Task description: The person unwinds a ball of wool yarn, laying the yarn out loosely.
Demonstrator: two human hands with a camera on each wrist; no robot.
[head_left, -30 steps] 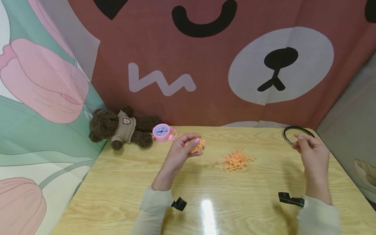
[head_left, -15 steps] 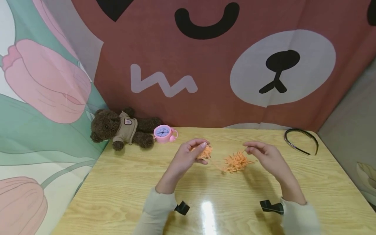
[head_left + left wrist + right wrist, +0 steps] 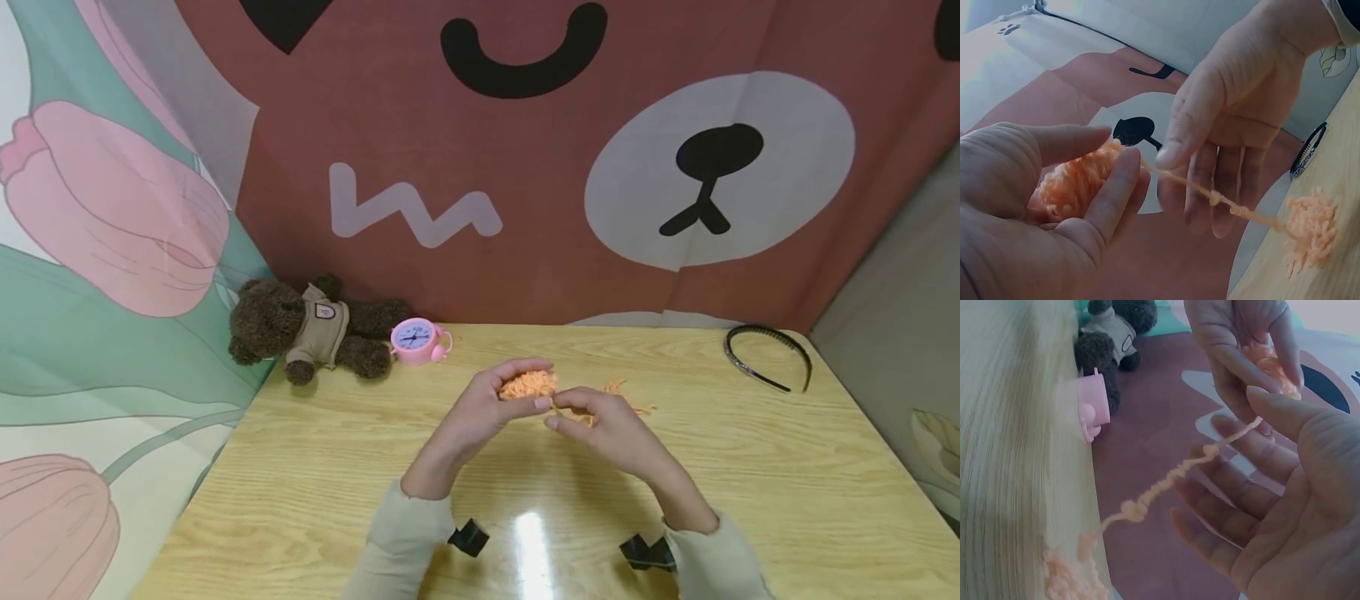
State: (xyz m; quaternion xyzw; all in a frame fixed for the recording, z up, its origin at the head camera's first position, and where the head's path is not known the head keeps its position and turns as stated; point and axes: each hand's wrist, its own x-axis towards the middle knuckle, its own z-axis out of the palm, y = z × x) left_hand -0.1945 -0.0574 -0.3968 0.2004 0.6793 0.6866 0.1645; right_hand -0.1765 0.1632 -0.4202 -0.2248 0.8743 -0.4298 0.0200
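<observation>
My left hand (image 3: 480, 412) grips a fuzzy bundle of orange yarn (image 3: 529, 384), its fingers and thumb curled round it. From that bundle a knotted strand (image 3: 1169, 481) runs down to a loose heap of the same yarn (image 3: 1313, 228) on the table. Close beside the left fingertips is my right hand (image 3: 622, 433); its fingers are spread and nearly straight, and the strand passes between them and the thumb. The right hand hides most of the heap in the head view.
A brown teddy bear (image 3: 266, 321) in a beige shirt lies at the back left of the wooden table (image 3: 300, 508), next to a pink alarm clock (image 3: 414, 337). At the back right lies a black headband (image 3: 733, 357). A printed cloth (image 3: 450, 275) hangs behind.
My right hand has come left from beside the headband, past the yarn heap, to the left hand. The left hand, holding the yarn bundle, has shifted slightly right.
</observation>
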